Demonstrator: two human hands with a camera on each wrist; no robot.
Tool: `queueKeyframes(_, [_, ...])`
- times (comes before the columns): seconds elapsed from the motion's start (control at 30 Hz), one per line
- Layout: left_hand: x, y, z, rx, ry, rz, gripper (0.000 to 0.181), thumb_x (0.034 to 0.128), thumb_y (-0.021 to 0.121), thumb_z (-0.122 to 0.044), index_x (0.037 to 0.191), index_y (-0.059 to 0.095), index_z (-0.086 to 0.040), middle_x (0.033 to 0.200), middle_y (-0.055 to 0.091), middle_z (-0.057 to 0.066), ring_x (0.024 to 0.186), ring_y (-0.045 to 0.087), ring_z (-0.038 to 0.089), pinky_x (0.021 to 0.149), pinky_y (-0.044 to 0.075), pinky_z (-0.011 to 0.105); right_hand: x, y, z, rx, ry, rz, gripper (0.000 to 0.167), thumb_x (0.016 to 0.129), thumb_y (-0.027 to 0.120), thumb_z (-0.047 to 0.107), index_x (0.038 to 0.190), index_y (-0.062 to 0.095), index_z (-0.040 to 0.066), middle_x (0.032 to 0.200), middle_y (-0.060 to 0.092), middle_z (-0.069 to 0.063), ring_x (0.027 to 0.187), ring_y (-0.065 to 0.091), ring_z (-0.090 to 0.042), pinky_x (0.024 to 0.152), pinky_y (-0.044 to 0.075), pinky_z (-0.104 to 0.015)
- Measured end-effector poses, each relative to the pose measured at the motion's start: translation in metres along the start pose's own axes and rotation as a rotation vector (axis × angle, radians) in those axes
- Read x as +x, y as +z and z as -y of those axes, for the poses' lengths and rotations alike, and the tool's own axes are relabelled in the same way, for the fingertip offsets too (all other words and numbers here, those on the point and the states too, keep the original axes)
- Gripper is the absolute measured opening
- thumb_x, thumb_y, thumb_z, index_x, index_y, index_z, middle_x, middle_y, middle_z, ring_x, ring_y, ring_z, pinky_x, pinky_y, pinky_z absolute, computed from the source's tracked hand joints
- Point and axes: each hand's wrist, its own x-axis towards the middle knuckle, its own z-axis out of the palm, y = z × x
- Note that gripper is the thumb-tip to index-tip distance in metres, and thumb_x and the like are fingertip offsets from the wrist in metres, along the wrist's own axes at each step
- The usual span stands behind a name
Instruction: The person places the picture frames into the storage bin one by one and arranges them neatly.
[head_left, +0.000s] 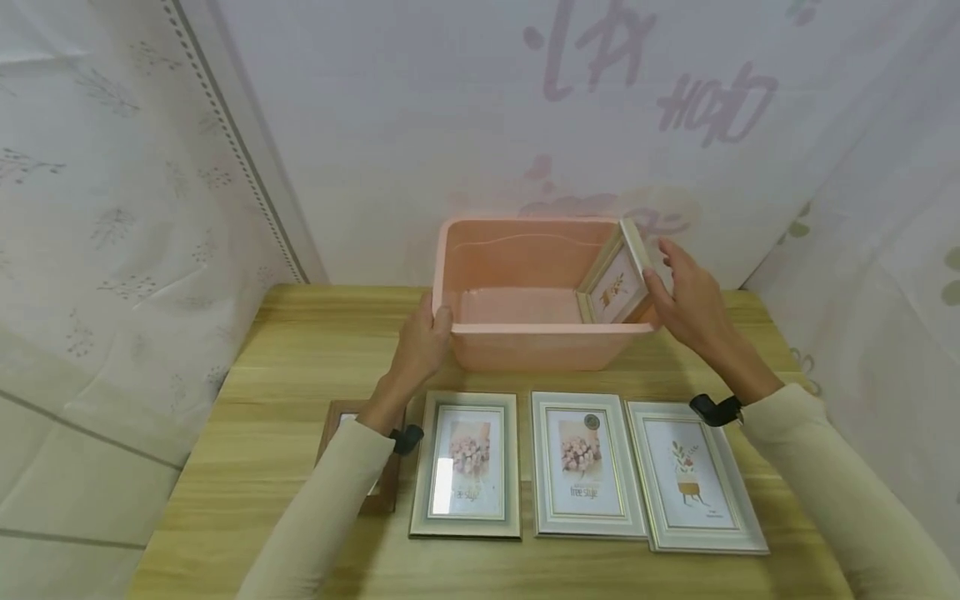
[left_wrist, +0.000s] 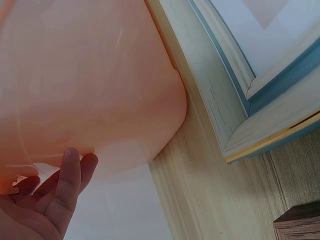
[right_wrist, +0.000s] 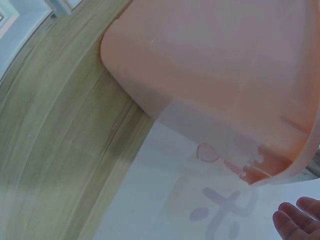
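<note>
A pink plastic bin stands at the back of the wooden table. My left hand grips its left rim near the front corner, thumb on top; in the left wrist view the fingers lie against the outside wall. Inside the bin, at its right end, a cream picture frame leans upright with a plant print. Beside it is my right hand, thumb at the frame's outer edge, the other fingers extended. Those fingers show apart from the bin in the right wrist view.
In front of the bin lie a pale green-gold picture frame, a white picture frame and another white frame at the right. A brown frame is partly under my left forearm. Patterned cloth hangs behind the table.
</note>
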Motion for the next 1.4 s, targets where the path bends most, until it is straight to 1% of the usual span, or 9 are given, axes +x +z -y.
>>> queueKeyframes(0.1, [-0.001, -0.001, 0.001, 0.004, 0.0, 0.0, 0.032, 0.0972, 0.033, -0.034, 0.103, 0.049, -0.007, 0.075, 0.047, 0.008, 0.067, 0.048, 0.026, 0.052, 0.037, 0.037, -0.004, -0.003, 0.0, 0.015, 0.011, 0.022, 0.055, 0.103, 0.048, 0.029, 0.149, 0.036, 0.0, 0.146, 0.045, -0.027, 0.125, 0.05, -0.05, 0.095, 0.041, -0.067])
queueKeyframes(0.2, [-0.001, 0.0, 0.001, 0.009, 0.001, -0.003, 0.031, 0.0971, 0.033, -0.033, 0.103, 0.049, -0.008, 0.076, 0.049, 0.008, 0.069, 0.049, 0.027, 0.054, 0.038, 0.038, -0.009, -0.006, -0.002, 0.019, 0.0, 0.028, 0.055, 0.103, 0.047, 0.029, 0.149, 0.036, 0.0, 0.145, 0.046, -0.026, 0.125, 0.05, -0.049, 0.096, 0.041, -0.066])
queueKeyframes(0.5, [0.001, 0.0, 0.0, 0.0, 0.021, -0.013, 0.031, 0.0974, 0.033, -0.032, 0.104, 0.05, -0.006, 0.076, 0.049, 0.008, 0.068, 0.048, 0.026, 0.053, 0.037, 0.038, -0.025, -0.013, -0.008, 0.022, -0.027, 0.046, 0.054, 0.103, 0.047, 0.03, 0.148, 0.037, 0.001, 0.146, 0.046, -0.024, 0.125, 0.051, -0.046, 0.097, 0.042, -0.064])
queueKeyframes(0.67, [0.001, 0.0, 0.0, -0.006, 0.024, -0.005, 0.032, 0.0974, 0.033, -0.032, 0.106, 0.049, -0.006, 0.074, 0.048, 0.008, 0.065, 0.047, 0.025, 0.05, 0.036, 0.037, -0.036, -0.013, -0.013, 0.022, -0.055, 0.025, 0.053, 0.103, 0.049, 0.025, 0.148, 0.038, 0.001, 0.141, 0.051, -0.025, 0.121, 0.054, -0.046, 0.094, 0.044, -0.064])
queueKeyframes(0.8, [0.0, 0.0, 0.0, -0.011, 0.022, -0.007, 0.032, 0.0978, 0.033, -0.032, 0.106, 0.05, -0.006, 0.076, 0.048, 0.008, 0.067, 0.048, 0.026, 0.052, 0.037, 0.037, -0.041, -0.013, -0.018, 0.047, -0.084, -0.014, 0.054, 0.102, 0.052, 0.02, 0.149, 0.035, 0.001, 0.137, 0.053, -0.025, 0.119, 0.055, -0.046, 0.093, 0.043, -0.063])
queueKeyframes(0.9, [0.0, 0.0, 0.0, -0.016, 0.022, -0.011, 0.031, 0.0978, 0.034, -0.031, 0.106, 0.05, -0.006, 0.077, 0.049, 0.009, 0.069, 0.049, 0.027, 0.053, 0.038, 0.038, -0.045, -0.013, -0.023, 0.045, -0.107, -0.031, 0.054, 0.101, 0.054, 0.017, 0.148, 0.035, -0.001, 0.135, 0.054, -0.027, 0.116, 0.057, -0.047, 0.094, 0.043, -0.063])
queueKeyframes(1.17, [0.0, 0.0, 0.002, -0.016, 0.026, -0.018, 0.031, 0.0973, 0.034, -0.031, 0.105, 0.05, -0.006, 0.076, 0.05, 0.008, 0.067, 0.049, 0.027, 0.052, 0.038, 0.038, -0.059, -0.013, -0.034, -0.033, -0.084, -0.014, 0.054, 0.1, 0.055, 0.021, 0.145, 0.038, -0.003, 0.133, 0.055, -0.027, 0.113, 0.057, -0.046, 0.091, 0.043, -0.063])
queueKeyframes(1.27, [0.001, 0.0, 0.002, -0.01, 0.021, -0.019, 0.031, 0.0968, 0.034, -0.031, 0.104, 0.05, -0.006, 0.076, 0.051, 0.009, 0.069, 0.049, 0.028, 0.054, 0.038, 0.038, -0.065, -0.013, -0.041, -0.062, -0.084, 0.014, 0.052, 0.1, 0.056, 0.022, 0.143, 0.041, -0.004, 0.131, 0.057, -0.027, 0.111, 0.058, -0.047, 0.089, 0.044, -0.063])
queueKeyframes(1.4, [0.001, 0.0, 0.002, 0.001, 0.022, -0.027, 0.031, 0.0963, 0.034, -0.031, 0.104, 0.051, -0.006, 0.078, 0.053, 0.01, 0.072, 0.051, 0.029, 0.057, 0.04, 0.04, -0.074, -0.01, -0.05, -0.132, -0.101, 0.055, 0.049, 0.098, 0.058, 0.022, 0.138, 0.046, -0.004, 0.126, 0.06, -0.028, 0.106, 0.06, -0.047, 0.082, 0.046, -0.063])
